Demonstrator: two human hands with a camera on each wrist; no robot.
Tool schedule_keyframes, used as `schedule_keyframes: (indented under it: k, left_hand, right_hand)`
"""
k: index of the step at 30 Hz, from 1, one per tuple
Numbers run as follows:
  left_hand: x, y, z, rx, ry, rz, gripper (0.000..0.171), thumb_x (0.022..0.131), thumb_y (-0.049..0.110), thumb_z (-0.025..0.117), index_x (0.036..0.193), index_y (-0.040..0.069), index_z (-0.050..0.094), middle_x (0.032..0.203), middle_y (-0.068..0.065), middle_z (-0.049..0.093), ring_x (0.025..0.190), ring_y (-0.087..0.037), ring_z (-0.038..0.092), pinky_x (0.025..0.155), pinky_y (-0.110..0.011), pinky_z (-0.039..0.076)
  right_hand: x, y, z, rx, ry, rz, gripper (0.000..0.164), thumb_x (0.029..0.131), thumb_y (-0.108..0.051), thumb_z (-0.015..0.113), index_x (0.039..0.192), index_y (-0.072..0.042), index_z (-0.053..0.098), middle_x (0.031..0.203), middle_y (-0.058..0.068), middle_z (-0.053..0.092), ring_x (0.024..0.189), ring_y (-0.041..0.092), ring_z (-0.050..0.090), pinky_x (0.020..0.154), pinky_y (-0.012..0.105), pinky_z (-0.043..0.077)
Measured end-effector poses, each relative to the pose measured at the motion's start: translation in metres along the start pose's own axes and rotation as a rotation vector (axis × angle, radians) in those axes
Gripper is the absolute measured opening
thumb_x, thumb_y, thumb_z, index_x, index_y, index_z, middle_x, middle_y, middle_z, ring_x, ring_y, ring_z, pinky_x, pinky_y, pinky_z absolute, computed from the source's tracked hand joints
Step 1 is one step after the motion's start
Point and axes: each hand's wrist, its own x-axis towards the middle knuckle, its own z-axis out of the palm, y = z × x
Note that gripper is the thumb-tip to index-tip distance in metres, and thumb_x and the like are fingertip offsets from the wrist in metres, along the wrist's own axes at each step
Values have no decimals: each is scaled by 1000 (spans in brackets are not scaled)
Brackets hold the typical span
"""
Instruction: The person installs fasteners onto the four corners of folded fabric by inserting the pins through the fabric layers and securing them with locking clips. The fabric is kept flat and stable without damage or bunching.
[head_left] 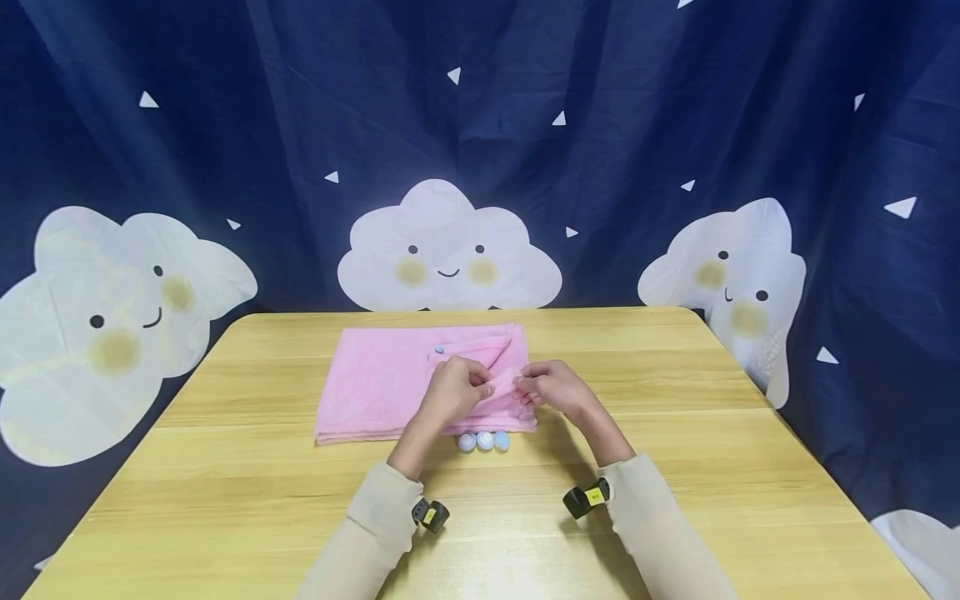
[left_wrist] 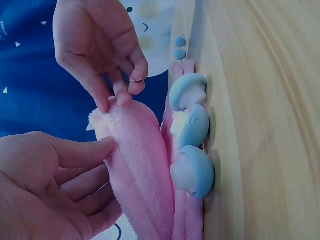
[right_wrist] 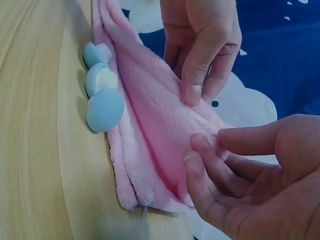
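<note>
A pink plush cloth lies folded on the table, its right part raised in a loose flap. My left hand pinches the flap's edge between thumb and fingers. Just to its right, my right hand grips the same edge near the corner with its thumb and index finger; its other fingers are bent beneath the cloth. Several mushroom-shaped pieces with light blue caps and pale stems are about: a row sits against the cloth's near edge, and one blue piece rests on top of the cloth.
The wooden table extends around the cloth on all sides. Behind it hangs a dark blue curtain printed with clouds and triangles. Two small blue balls show beyond the cloth in the left wrist view. Each sleeve carries a black wrist camera.
</note>
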Motion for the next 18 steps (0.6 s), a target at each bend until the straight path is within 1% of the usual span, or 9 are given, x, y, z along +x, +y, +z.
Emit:
schedule_keyframes:
  k: [3, 6, 9, 11, 15, 18]
  left_hand:
    - [0, 1, 0, 8, 6, 1, 5, 79, 7, 78, 82, 8, 75, 72, 1, 70, 67, -12, 62, 70, -35, 53]
    - [0, 1, 0, -1, 8, -19, 5, 80, 7, 78, 84, 9, 75, 73, 2, 70, 68, -11, 62, 70, -34, 53]
    - [0, 1, -1, -21, 13, -43, 5, 80, 7, 78, 85, 8, 75, 73, 1, 70, 68, -12, 62, 70, -34, 54]
    - [1, 0, -2, -29, 19, -45, 5, 81, 8, 77, 85, 8, 75, 73, 1, 69, 68, -12, 62, 69, -34, 54]
    - [1, -1, -4, -34, 31, -49, 5, 82, 8, 77, 86, 8, 75, 73, 1, 69, 67, -12, 61, 69, -34, 54]
    - [2, -3, -4, -33, 41, -53, 5, 82, 9, 77, 87, 8, 75, 73, 1, 69, 67, -12, 61, 69, -34, 54]
  right_hand:
    - [-1, -2, 0, 9, 3, 14, 20, 93, -2, 56, 106, 13, 61, 88, 21, 67, 83, 36, 63, 80, 49, 54]
    - [-2, -3, -2, 9, 13, 10, 25, 94, -3, 56, 114, 12, 60, 90, 22, 66, 83, 38, 63, 80, 49, 54]
    - [-3, -4, -7, 0, 40, -7, 29, 96, -4, 55, 120, 11, 59, 91, 24, 65, 83, 37, 63, 79, 48, 55]
    - [-4, -4, -13, -9, 76, -24, 28, 96, -4, 55, 119, 11, 60, 90, 25, 64, 81, 35, 63, 77, 46, 56]
    - [-6, -5, -26, -66, 158, -47, 22, 97, -5, 56, 110, 11, 64, 84, 23, 64, 72, 25, 62, 71, 40, 57]
    - [-7, -4, -35, -141, 212, -45, 20, 97, -8, 58, 104, 9, 65, 79, 21, 64, 68, 25, 62, 67, 38, 57]
